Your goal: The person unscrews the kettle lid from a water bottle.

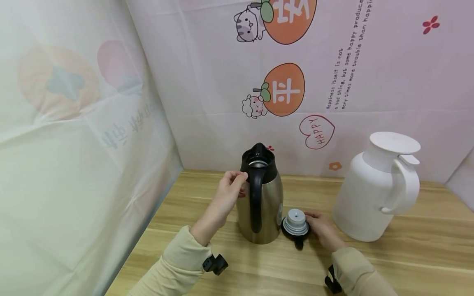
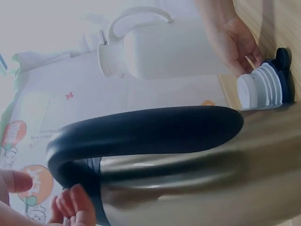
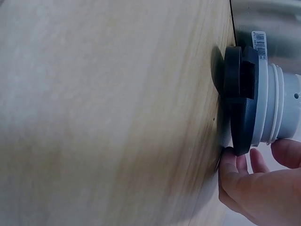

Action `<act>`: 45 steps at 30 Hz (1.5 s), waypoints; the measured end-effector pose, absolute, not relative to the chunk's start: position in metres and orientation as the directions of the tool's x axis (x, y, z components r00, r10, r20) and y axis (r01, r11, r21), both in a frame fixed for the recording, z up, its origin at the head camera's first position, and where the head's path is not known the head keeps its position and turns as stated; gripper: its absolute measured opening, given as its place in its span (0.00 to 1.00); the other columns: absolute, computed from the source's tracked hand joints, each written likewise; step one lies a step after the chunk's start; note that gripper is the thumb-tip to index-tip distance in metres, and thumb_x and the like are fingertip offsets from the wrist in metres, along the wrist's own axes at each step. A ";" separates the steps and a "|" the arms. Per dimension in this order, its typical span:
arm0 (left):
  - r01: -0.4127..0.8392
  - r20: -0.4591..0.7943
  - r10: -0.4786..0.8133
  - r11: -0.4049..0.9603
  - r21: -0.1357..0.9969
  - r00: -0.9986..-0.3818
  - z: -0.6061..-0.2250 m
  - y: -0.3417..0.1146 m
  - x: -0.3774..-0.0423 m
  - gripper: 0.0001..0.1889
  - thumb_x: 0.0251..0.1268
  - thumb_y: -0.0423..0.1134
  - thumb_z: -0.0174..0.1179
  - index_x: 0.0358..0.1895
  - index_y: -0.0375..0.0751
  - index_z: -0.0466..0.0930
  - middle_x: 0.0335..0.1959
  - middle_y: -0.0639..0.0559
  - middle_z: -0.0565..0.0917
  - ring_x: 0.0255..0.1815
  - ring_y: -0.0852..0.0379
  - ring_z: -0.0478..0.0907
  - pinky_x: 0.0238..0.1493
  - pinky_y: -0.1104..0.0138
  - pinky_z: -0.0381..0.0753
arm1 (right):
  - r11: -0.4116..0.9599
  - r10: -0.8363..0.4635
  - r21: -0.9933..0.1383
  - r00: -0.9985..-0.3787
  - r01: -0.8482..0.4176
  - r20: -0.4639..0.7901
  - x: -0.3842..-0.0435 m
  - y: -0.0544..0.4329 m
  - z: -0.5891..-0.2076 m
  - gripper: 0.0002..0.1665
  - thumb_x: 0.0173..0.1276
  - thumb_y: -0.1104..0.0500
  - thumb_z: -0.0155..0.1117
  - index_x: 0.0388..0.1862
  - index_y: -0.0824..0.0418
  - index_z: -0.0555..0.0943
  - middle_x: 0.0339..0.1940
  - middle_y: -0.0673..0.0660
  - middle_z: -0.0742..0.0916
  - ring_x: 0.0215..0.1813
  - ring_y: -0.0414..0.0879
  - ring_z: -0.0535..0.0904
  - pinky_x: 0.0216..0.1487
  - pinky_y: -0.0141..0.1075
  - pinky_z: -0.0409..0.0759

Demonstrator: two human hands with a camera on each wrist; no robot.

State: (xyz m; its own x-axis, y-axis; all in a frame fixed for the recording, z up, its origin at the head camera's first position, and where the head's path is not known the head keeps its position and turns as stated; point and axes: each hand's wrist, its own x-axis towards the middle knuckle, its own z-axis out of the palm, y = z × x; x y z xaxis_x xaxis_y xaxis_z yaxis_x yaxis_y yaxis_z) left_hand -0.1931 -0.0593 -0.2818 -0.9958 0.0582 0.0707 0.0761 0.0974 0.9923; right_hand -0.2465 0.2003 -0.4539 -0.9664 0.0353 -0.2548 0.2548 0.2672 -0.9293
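Note:
A steel thermos jug (image 1: 272,205) with a black handle (image 2: 146,132) and black collar stands upright, its top uncovered. Beside the collar is my left hand (image 1: 232,187), its thumb and bent fingers apart with nothing between them. To the jug's right, the stopper lid (image 1: 296,224) lies upside down on the table, grey threaded plug up and black cap below. My right hand (image 1: 323,230) is at the lid's right edge. In the right wrist view, loosely bent fingers (image 3: 230,172) reach the cap's rim, and the thumb is by the plug's ring.
A white jug (image 1: 364,197) with a closed lid and side handle stands right of my right hand. Behind the wooden table (image 1: 259,271) hangs a printed cloth (image 1: 218,135), and a pale cloth (image 1: 66,185) lines the left side.

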 end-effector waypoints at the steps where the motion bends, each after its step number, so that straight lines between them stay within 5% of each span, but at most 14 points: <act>1: 0.090 0.087 0.042 0.087 0.992 -0.995 -0.281 -0.059 -0.193 0.16 0.72 0.42 0.47 0.52 0.31 0.67 0.36 0.51 0.70 0.34 0.58 0.69 0.42 0.69 0.75 | 0.273 0.039 -0.928 -0.967 0.253 -0.252 -0.246 0.201 -0.454 0.27 0.74 0.61 0.43 0.64 0.80 0.64 0.56 0.71 0.77 0.42 0.36 0.72 0.40 0.24 0.70; 6: 0.190 0.191 -0.016 0.017 0.982 -0.982 -0.275 -0.050 -0.184 0.12 0.71 0.37 0.49 0.49 0.31 0.68 0.35 0.53 0.69 0.36 0.58 0.68 0.41 0.69 0.72 | 0.280 0.064 -0.927 -0.968 0.251 -0.243 -0.242 0.202 -0.452 0.27 0.73 0.60 0.43 0.63 0.79 0.65 0.51 0.68 0.79 0.37 0.35 0.70 0.35 0.26 0.70; 10: 0.269 0.269 -0.017 0.004 0.963 -0.963 -0.270 -0.041 -0.172 0.11 0.70 0.35 0.50 0.48 0.30 0.68 0.37 0.53 0.71 0.36 0.61 0.68 0.42 0.71 0.70 | 0.247 0.068 -0.931 -0.963 0.269 -0.260 -0.240 0.204 -0.447 0.29 0.72 0.61 0.41 0.66 0.78 0.61 0.30 0.56 0.79 0.28 0.36 0.70 0.27 0.27 0.68; 13: 0.304 0.304 0.016 0.029 0.952 -0.953 -0.266 -0.036 -0.165 0.11 0.70 0.34 0.50 0.48 0.30 0.68 0.38 0.51 0.71 0.37 0.62 0.67 0.42 0.73 0.69 | 0.280 0.068 -0.924 -0.966 0.260 -0.251 -0.239 0.206 -0.440 0.29 0.73 0.61 0.38 0.68 0.78 0.59 0.35 0.61 0.80 0.35 0.46 0.75 0.35 0.31 0.72; 15: 0.322 0.319 0.050 0.049 0.946 -0.946 -0.265 -0.032 -0.160 0.11 0.69 0.34 0.50 0.49 0.30 0.68 0.39 0.50 0.72 0.39 0.62 0.68 0.44 0.74 0.69 | 0.332 0.062 -0.912 -0.971 0.240 -0.233 -0.239 0.208 -0.433 0.30 0.73 0.60 0.36 0.68 0.77 0.58 0.51 0.74 0.77 0.51 0.59 0.75 0.50 0.41 0.75; 17: 0.329 0.323 0.093 0.056 0.943 -0.942 -0.264 -0.028 -0.156 0.11 0.70 0.33 0.50 0.49 0.30 0.68 0.40 0.48 0.72 0.39 0.61 0.68 0.43 0.74 0.69 | 0.403 0.040 -0.893 -0.978 0.202 -0.203 -0.238 0.210 -0.423 0.30 0.73 0.59 0.36 0.69 0.77 0.58 0.67 0.77 0.66 0.66 0.66 0.64 0.65 0.51 0.68; 19: 0.331 0.320 0.140 0.059 0.942 -0.937 -0.264 -0.023 -0.151 0.11 0.69 0.34 0.50 0.49 0.30 0.68 0.41 0.46 0.73 0.40 0.61 0.69 0.44 0.74 0.70 | 0.448 0.000 -0.878 -0.982 0.167 -0.187 -0.236 0.212 -0.411 0.31 0.74 0.60 0.36 0.69 0.78 0.56 0.69 0.79 0.63 0.71 0.70 0.58 0.71 0.57 0.60; 27: 0.302 0.280 0.291 0.032 0.953 -0.915 -0.276 0.001 -0.136 0.12 0.71 0.37 0.51 0.50 0.31 0.70 0.46 0.41 0.75 0.41 0.63 0.71 0.45 0.76 0.71 | 0.636 -0.175 -0.769 -0.983 -0.065 -0.062 -0.218 0.227 -0.348 0.28 0.76 0.58 0.42 0.67 0.77 0.63 0.65 0.76 0.71 0.66 0.70 0.67 0.62 0.58 0.71; 37: 0.202 0.226 0.369 -0.104 0.974 -0.901 -0.283 0.038 -0.141 0.12 0.66 0.31 0.50 0.48 0.24 0.72 0.39 0.38 0.76 0.31 0.65 0.72 0.32 0.78 0.71 | 0.767 -0.297 -0.540 -0.938 -0.347 0.180 -0.202 0.264 -0.270 0.20 0.74 0.61 0.49 0.56 0.73 0.76 0.54 0.73 0.82 0.56 0.68 0.78 0.55 0.59 0.76; 40: 0.190 0.220 0.397 -0.114 0.975 -0.891 -0.285 0.050 -0.144 0.14 0.65 0.30 0.49 0.49 0.25 0.75 0.44 0.34 0.79 0.32 0.66 0.74 0.33 0.78 0.74 | 0.790 -0.246 -0.523 -0.946 -0.321 0.209 -0.201 0.280 -0.248 0.21 0.75 0.58 0.49 0.59 0.68 0.76 0.57 0.71 0.81 0.56 0.65 0.78 0.50 0.49 0.80; 45: 0.158 0.201 0.470 -0.129 0.979 -0.860 -0.292 0.070 -0.153 0.16 0.64 0.30 0.49 0.52 0.30 0.79 0.51 0.36 0.83 0.36 0.71 0.77 0.40 0.78 0.78 | 0.792 -0.075 -0.567 -0.957 -0.228 0.281 -0.209 0.314 -0.220 0.21 0.74 0.50 0.52 0.59 0.58 0.78 0.41 0.28 0.84 0.44 0.21 0.73 0.38 0.20 0.69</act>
State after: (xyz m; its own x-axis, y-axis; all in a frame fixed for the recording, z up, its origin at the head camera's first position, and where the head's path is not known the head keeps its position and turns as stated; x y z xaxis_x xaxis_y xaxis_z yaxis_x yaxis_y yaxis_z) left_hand -0.1531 0.0700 -0.2922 -0.8595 0.4701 0.2006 0.1579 -0.1292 0.9790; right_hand -0.2086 0.3140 -0.2202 -0.9568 -0.0749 0.2809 -0.2284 0.7916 -0.5668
